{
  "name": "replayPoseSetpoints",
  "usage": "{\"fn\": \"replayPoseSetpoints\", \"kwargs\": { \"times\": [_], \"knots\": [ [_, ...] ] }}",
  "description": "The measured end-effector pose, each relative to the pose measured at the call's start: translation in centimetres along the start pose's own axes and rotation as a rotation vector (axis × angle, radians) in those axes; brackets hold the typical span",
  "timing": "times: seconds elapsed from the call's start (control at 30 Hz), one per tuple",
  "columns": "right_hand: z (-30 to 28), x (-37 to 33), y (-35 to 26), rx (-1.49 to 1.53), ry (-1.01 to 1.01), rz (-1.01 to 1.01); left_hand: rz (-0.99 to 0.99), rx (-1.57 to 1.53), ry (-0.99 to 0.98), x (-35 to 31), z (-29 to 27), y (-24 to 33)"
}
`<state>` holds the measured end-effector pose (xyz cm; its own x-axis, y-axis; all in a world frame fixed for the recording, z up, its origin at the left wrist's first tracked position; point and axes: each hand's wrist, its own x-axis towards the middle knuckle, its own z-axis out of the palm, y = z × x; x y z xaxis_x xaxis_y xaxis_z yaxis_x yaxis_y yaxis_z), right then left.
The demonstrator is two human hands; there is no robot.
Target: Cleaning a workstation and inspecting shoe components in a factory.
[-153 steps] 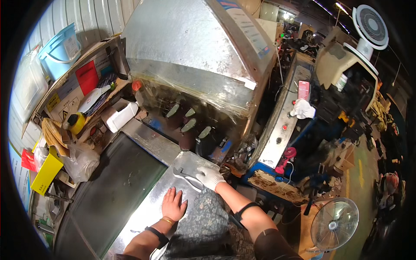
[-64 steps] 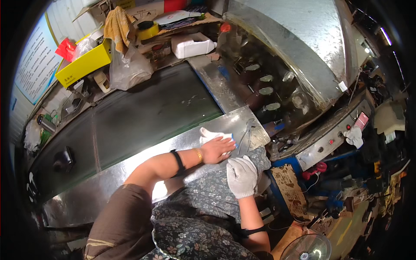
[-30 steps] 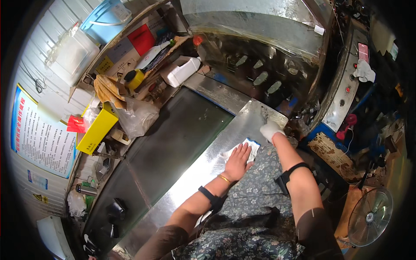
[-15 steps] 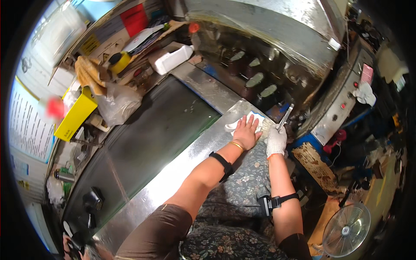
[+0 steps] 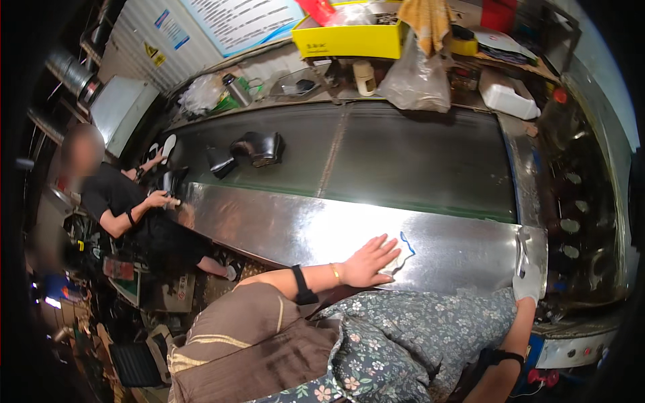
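Lying on the shiny metal surface [image 5: 463, 252], right of its middle and toward its near edge, the white cloth [image 5: 407, 253] shows a blue border past your left hand [image 5: 368, 260], which rests flat on it, palm down with the fingers spread. Your right hand [image 5: 526, 282], in a white knitted glove, is at the right end of the surface, closed around the lower part of a slim metal tool [image 5: 523, 247] that points toward the surface's far edge. A dark belt [image 5: 416, 164] runs along that far edge, with two glossy black footwear pieces [image 5: 263, 149] on it, beyond the surface's left half. Farther from the surface, behind the belt, are a yellow box [image 5: 346, 41], a crumpled clear bag [image 5: 416, 84] below an orange towel [image 5: 423, 20], and a white plastic container [image 5: 508, 97]. Past the surface's left end, you have a co-worker [image 5: 124, 208] in dark clothes; what those hands hold is too small to tell.
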<state>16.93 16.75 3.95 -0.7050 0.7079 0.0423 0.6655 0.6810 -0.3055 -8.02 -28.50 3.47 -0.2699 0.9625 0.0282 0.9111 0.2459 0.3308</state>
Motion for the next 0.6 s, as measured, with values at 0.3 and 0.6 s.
{"fn": "replayPoseSetpoints", "kwargs": {
  "times": [0.3,0.6],
  "knots": [
    [-0.1,-2.0,1.3,0.234,0.012,0.099,-0.228,0.133,0.093,-6.1,-1.4,-6.2],
    [-1.0,-1.9,-0.3,0.122,0.013,0.098,-0.224,0.065,0.071,-5.2,-2.0,-5.9]
  ]
}}
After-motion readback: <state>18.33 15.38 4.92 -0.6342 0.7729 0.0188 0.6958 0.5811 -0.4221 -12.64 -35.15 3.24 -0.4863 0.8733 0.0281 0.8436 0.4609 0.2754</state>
